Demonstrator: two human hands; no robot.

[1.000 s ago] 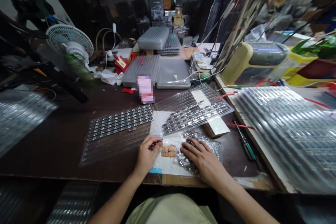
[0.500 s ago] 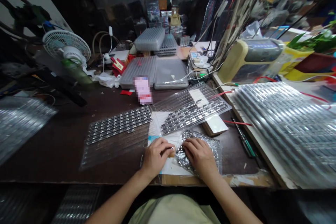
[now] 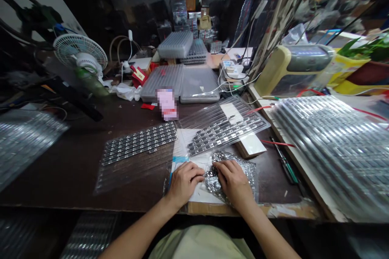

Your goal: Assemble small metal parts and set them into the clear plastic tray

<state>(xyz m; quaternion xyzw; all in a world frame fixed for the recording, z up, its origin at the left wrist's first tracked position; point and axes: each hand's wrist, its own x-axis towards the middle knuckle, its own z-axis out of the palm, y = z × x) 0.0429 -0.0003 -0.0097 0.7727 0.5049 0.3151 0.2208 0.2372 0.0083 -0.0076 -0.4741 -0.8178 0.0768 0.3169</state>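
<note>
- The left hand [image 3: 184, 183] lay curled just left of the right hand, knuckles up, its fingers drawn together and pointing right. The fingertips were hidden, so I could not tell whether they pinched anything.
- The right hand [image 3: 233, 182] lay over the near edge of the pile, its fingers slightly spread and curved. No pinch was visible; the hand appeared to rest on the pile, probably keeping it within easy reach.
- The heap of small silver metal parts [image 3: 214, 182] lay directly under the right fingers, gathered in crinkled clear plastic, which likely kept the loose parts together.
- A white paper sheet [image 3: 194, 196] lay under the left hand, giving a pale working surface.
- Ahead of both hands, a clear blister tray [image 3: 226, 129] held rows of metal parts, close enough to reach.
- Ahead of the left hand, a second blister tray [image 3: 138, 143] lay on the dark workbench [image 3: 60, 166].
- Right of the right hand lay a green-handled screwdriver [image 3: 287, 170], and farther right a stack of clear blister trays [image 3: 334, 149], both set aside from the hands' immediate area.
</note>
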